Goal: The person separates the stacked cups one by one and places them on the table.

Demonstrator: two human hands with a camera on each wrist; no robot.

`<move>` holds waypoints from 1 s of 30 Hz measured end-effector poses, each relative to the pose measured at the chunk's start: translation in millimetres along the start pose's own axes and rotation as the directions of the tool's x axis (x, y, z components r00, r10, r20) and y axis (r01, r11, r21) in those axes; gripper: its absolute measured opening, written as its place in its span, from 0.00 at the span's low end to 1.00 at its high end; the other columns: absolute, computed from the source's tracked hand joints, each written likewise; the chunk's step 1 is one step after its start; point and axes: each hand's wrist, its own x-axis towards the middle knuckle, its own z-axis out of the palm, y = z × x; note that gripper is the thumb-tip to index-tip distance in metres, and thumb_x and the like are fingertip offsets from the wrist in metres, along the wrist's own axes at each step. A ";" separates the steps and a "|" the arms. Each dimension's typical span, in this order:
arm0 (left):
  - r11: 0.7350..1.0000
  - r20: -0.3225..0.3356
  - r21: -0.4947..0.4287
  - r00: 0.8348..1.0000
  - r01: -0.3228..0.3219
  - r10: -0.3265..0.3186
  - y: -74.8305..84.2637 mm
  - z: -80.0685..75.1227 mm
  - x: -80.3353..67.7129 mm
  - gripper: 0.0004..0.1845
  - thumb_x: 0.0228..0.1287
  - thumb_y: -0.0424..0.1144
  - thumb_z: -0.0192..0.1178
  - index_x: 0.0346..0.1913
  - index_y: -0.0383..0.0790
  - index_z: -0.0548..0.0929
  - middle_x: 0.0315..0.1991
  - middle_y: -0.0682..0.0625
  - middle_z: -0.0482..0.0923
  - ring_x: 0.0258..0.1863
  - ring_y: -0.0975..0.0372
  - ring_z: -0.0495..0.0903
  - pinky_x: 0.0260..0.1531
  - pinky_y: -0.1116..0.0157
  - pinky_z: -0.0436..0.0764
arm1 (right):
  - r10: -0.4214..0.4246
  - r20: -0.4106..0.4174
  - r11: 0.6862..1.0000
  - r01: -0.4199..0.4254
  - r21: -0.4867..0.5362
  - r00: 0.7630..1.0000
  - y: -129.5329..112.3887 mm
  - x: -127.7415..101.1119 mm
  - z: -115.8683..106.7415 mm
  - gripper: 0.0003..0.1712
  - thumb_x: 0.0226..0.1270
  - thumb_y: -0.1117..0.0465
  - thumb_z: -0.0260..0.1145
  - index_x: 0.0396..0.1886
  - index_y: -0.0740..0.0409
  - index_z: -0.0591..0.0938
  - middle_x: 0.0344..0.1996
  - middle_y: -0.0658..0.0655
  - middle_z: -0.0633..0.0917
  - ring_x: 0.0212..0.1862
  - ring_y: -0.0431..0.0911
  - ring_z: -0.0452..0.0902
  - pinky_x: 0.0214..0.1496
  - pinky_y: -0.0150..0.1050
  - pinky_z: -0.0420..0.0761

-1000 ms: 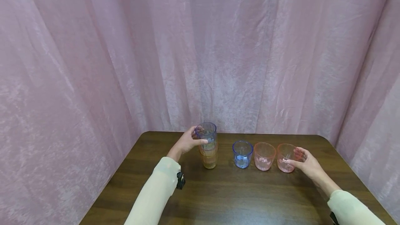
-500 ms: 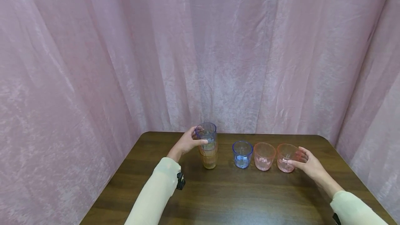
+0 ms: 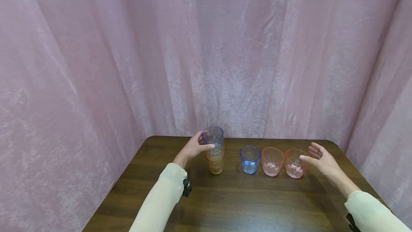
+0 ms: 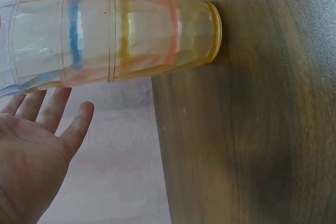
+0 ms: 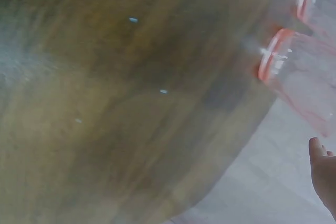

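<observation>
Plastic cup stack (image 3: 215, 149) gripped by left hand (image 3: 192, 148), empty pink cup (image 3: 294, 163) beside right hand (image 3: 323, 161), fingers spread

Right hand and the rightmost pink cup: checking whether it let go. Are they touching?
Apart. The head view shows the right hand open beside the rightmost pink cup, with a gap visible between them.

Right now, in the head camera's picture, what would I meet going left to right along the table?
Left hand → stack of cups → blue cup → pink cup → second pink cup → right hand.
</observation>
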 end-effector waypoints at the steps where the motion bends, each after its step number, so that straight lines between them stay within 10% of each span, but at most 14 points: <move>1: 1.000 -0.004 0.004 1.000 -0.003 0.003 -2.3 0.7 0.5 0.47 0.61 0.40 0.71 0.76 0.33 0.55 0.71 0.33 0.63 0.70 0.44 0.63 0.66 0.47 0.66 | -0.002 0.001 1.000 0.002 0.003 1.000 -3.3 0.3 -1.0 0.55 0.73 0.50 0.64 0.77 0.70 0.38 0.73 0.78 0.52 0.71 0.73 0.50 0.65 0.71 0.58; 30: 0.998 -0.060 0.051 0.998 -0.031 0.034 -23.7 10.3 -7.5 0.49 0.57 0.42 0.74 0.77 0.39 0.57 0.72 0.39 0.64 0.71 0.45 0.62 0.67 0.44 0.63 | -0.142 0.052 0.987 0.138 0.077 0.988 -101.8 33.4 39.5 0.52 0.70 0.53 0.67 0.78 0.67 0.45 0.75 0.71 0.56 0.74 0.64 0.53 0.71 0.61 0.58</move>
